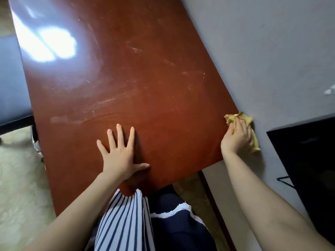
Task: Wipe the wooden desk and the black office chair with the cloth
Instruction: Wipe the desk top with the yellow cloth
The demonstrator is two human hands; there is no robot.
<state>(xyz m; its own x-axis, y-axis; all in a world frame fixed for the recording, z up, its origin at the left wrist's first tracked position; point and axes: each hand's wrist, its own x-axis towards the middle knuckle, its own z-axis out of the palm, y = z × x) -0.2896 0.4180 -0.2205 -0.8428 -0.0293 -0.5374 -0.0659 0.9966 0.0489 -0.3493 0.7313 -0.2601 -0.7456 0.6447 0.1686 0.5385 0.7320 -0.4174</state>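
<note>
- Head view — desk-wiping is the step in hand: right hand (239,138) works the right edge of the tabletop (145,69), tight against the grey wall (272,51), its grip bunched round the yellow cloth (243,117).
- Left hand (119,153) lies flat near the front edge, fingers spread, holding nothing.
- Next, I'd judge: sweep leftward over the smeared middle — open room there.
- Black office chair (12,91) waits at the left edge.

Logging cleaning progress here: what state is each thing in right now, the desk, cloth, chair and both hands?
wooden desk: streaked and scuffed, glare at far end.
cloth: bunched, pressed on the desk's right edge.
right hand: holds the cloth.
left hand: flat, fingers spread, resting on the desk.
office chair: beside the desk, untouched.
</note>
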